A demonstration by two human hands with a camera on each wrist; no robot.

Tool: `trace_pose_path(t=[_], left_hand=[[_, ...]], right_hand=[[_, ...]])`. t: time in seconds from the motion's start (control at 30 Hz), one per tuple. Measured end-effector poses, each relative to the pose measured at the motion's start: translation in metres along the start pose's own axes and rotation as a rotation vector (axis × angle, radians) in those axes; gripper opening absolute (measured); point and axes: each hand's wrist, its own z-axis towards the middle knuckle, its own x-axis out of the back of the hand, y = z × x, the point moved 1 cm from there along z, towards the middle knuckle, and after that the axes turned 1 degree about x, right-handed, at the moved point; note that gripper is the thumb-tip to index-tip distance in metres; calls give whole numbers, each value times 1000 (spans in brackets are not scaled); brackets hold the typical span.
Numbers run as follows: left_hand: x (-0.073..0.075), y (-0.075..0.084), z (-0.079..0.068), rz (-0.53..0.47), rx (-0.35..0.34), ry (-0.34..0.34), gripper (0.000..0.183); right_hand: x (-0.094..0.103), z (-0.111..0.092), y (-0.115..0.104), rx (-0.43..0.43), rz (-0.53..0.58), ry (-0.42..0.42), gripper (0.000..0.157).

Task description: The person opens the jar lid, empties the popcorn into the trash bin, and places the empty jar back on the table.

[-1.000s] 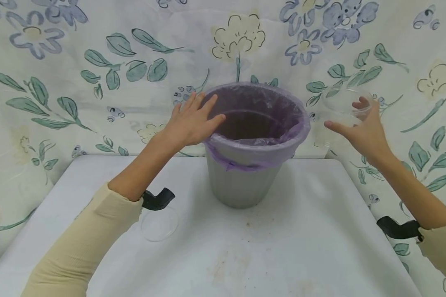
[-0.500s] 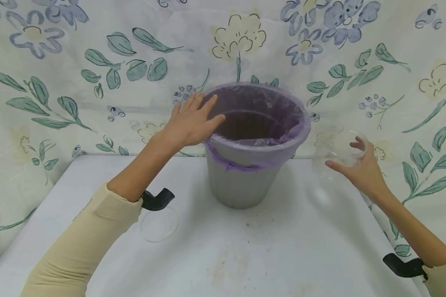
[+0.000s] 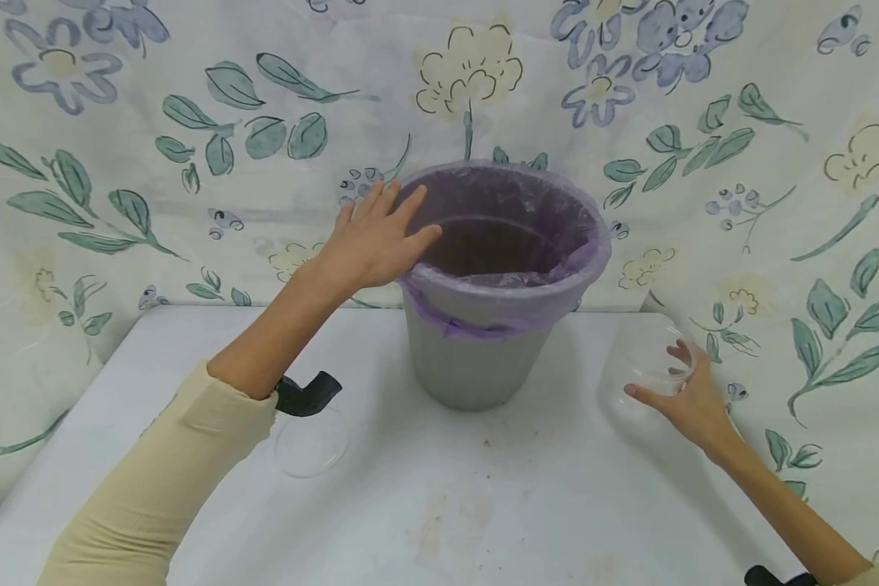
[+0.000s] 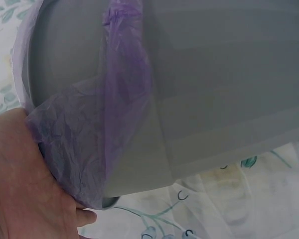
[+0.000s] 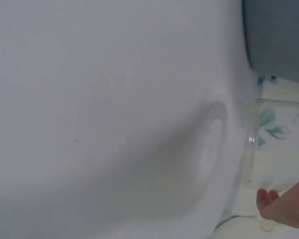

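Note:
My left hand (image 3: 372, 244) rests on the left rim of a grey trash bin (image 3: 476, 362), its fingers spread and straight. A purple bag (image 3: 586, 252) lines the bin and folds over its rim. The left wrist view shows the hand (image 4: 30, 179) against the bag's loose edge (image 4: 72, 134). At the table's right side, my right hand (image 3: 692, 399) grips a clear plastic container (image 3: 645, 350) by its rim, between thumb and fingers. In the right wrist view, the container (image 5: 276, 149) is partly cut off by the frame. Whether its base touches the table cannot be told.
A clear round lid (image 3: 311, 442) lies flat on the white table (image 3: 381, 521), near the left forearm. Brownish smudges and specks (image 3: 432, 525) mark the tabletop in front of the bin. Floral cloth (image 3: 300, 163) hangs behind the table.
My right hand has come down from beside the bin's rim to just above the table's right side, carrying the container with it. The left hand has stayed on the bin.

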Motion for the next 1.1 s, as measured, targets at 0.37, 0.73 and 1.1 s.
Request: trace_pose_path(t=[0.37,0.73,1.1], left_hand=[[0,-1,1,-2,-3,0,72],[3,-2,1,-11,1,-26,72],[3,-6,-6,-14,25,89,75]], right_hand=[[-16,-17,25,-55,17,-38,117],[-26,-23,37,-142,123,-74,123],[-22,-27,38,-58,131,-49,132]])
